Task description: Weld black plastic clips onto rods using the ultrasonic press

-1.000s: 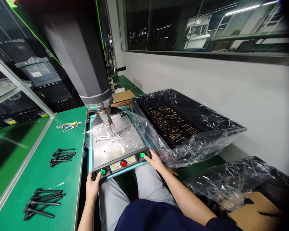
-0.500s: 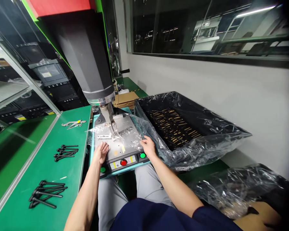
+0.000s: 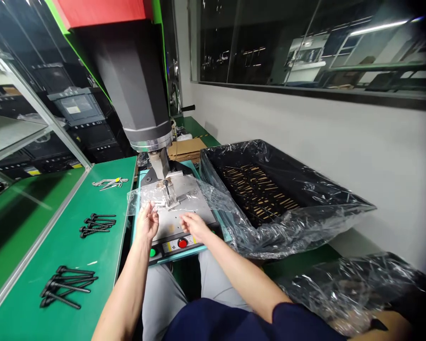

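Note:
My left hand (image 3: pixel 146 221) is over the left side of the steel work plate (image 3: pixel 193 208). Its fingertips are pinched together by the clear film (image 3: pixel 142 195); what they hold is hidden. My right hand (image 3: pixel 195 225) hovers palm down over the plate's front, fingers apart and empty, just above the red button (image 3: pixel 182 243). A small fixture (image 3: pixel 168 190) stands on the plate under the press horn (image 3: pixel 159 164). The big grey press head (image 3: pixel 138 85) hangs above it. A green button (image 3: pixel 152 252) shows below my left wrist.
A black bin (image 3: pixel 315 196) lined with clear plastic holds several tan and black parts to the right. Two bunches of black screws (image 3: pixel 98 222) (image 3: pixel 67 287) and small metal tools (image 3: pixel 110 182) lie on the green bench (image 3: pixel 74 246). Cardboard (image 3: pixel 185 147) sits behind the press.
Both hands left the two green buttons and moved up onto the plate. The left hand reached the film's edge; the right slid left toward the middle. The press horn has risen off the fixture.

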Demonstrator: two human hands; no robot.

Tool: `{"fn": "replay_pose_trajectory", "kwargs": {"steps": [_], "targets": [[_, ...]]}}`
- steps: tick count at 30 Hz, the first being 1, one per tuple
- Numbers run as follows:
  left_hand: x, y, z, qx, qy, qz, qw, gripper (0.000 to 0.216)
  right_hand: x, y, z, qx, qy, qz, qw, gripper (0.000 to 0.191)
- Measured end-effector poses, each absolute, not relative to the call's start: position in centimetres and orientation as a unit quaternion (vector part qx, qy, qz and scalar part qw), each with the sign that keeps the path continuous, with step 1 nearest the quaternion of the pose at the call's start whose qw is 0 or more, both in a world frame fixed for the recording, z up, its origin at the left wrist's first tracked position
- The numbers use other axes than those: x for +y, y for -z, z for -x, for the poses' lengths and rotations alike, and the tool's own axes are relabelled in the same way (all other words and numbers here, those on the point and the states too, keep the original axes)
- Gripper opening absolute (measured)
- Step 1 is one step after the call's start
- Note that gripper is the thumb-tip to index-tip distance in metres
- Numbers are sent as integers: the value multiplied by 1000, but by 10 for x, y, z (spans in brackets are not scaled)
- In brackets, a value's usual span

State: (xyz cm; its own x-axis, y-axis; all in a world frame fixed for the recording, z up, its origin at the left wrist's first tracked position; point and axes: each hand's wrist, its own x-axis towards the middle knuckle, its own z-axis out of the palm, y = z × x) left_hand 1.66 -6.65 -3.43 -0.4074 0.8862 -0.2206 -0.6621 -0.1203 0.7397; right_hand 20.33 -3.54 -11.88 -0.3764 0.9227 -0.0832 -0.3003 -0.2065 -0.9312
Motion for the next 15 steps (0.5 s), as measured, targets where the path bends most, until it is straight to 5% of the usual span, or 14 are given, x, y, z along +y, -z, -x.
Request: {"fn": "replay_pose_trajectory", "kwargs": {"steps": [3,7,15], "targets": [[-67,27,-19,408,-737,-114,527,11,-3,93,-162,-587,-486,416,496,25],[-69,20,-23,391,-739,-92,541,16,42,51,-140,-700,-208,466,500,36],[-64,9,-26,361,-738,-106,560,15,78,34,-121,-723,-252,451,458,18]]}}
